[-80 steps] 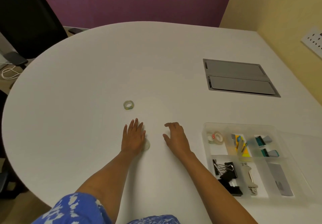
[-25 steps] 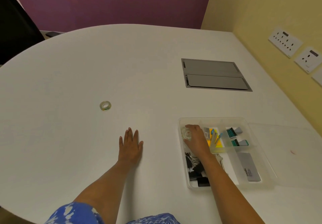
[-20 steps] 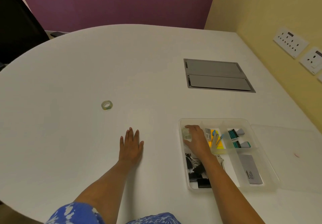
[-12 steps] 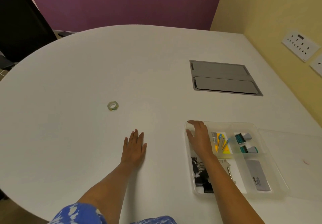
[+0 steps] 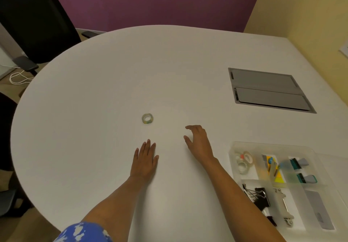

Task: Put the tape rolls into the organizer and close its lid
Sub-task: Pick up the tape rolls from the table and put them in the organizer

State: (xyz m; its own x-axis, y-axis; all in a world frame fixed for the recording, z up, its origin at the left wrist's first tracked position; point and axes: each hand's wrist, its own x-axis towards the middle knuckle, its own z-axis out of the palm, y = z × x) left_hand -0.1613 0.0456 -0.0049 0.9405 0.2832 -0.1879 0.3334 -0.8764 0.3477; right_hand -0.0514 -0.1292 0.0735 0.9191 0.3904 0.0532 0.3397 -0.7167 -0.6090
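Note:
A small clear tape roll (image 5: pixel 147 118) lies flat on the white table (image 5: pixel 113 68), left of centre. My right hand (image 5: pixel 198 141) hovers open and empty to its right, fingers curled and pointing toward it, a hand's width away. My left hand (image 5: pixel 145 159) rests flat on the table, just below the roll. The clear plastic organizer (image 5: pixel 312 152) stands at the lower right with its lid (image 5: pixel 337 163) open to the right. Tape rolls (image 5: pixel 243 161) lie in its top-left compartment.
A grey cable hatch (image 5: pixel 267 90) is set into the table at the right. The organizer also holds black binder clips (image 5: pixel 258 195), sticky flags and other stationery. A black chair (image 5: pixel 33 19) stands beyond the table's left edge. Yellow wall runs along the right.
My right hand has left the organizer's top-left compartment, leaving a tape roll there, and moved left over the table toward the loose roll. The left hand stays flat.

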